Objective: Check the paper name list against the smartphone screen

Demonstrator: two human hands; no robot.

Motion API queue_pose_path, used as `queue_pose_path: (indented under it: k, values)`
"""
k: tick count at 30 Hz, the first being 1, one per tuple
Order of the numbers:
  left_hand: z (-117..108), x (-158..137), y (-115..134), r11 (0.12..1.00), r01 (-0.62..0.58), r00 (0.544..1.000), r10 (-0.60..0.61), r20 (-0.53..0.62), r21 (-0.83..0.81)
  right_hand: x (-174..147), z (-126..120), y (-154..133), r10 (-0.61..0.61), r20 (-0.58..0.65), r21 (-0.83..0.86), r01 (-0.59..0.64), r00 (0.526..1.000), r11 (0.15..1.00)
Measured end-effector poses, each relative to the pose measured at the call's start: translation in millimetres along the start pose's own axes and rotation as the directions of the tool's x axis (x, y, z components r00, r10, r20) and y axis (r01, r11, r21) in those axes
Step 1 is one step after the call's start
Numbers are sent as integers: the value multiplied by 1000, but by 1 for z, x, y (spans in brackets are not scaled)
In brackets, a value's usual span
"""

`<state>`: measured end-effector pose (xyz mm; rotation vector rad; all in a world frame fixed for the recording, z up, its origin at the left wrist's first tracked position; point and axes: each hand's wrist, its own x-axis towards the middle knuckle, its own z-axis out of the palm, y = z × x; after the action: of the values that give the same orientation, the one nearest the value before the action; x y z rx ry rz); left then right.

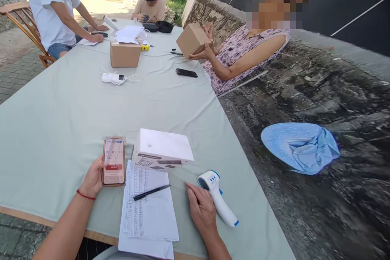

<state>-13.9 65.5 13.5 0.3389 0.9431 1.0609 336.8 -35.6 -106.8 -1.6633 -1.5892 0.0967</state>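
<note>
My left hand (95, 176) is closed around a smartphone (113, 162) in a brown-edged case, its lit screen facing me with the digits 01:01:17 and a red button. On the cloth, my right hand (201, 206) rests with the index finger stretched out and nothing in it. Just right of it lies a white and blue infrared thermometer (217, 197), close to the knuckles. Between my hands are handwritten sheets of paper (149, 221) with a black pen (151, 192) across them. A white printed box (164, 148) stands at their far edge.
Farther along the table (76, 109) are a cardboard box (124, 55), a white corded device (112, 78) and a black phone (187, 73). A person at right holds another cardboard box (193, 40); two others are at the far end. A blue hat (300, 146) lies on the stone ledge.
</note>
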Motion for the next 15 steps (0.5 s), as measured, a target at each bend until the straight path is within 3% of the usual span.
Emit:
queue_pose_path:
  k: [4, 9, 15]
  values:
    - [0, 2, -1, 1000, -2, 1000, 2, -5, -2, -1, -5, -3, 53, 16, 28, -53, 998, 998]
    - [-1, 3, -1, 994, -32, 999, 35, -32, 108, -2, -9, -6, 94, 40, 2, -94, 995, 996]
    - [-1, 4, 20, 960, -35, 995, 59, -81, 279, -1, -14, -8, 57, 31, 29, -57, 998, 998]
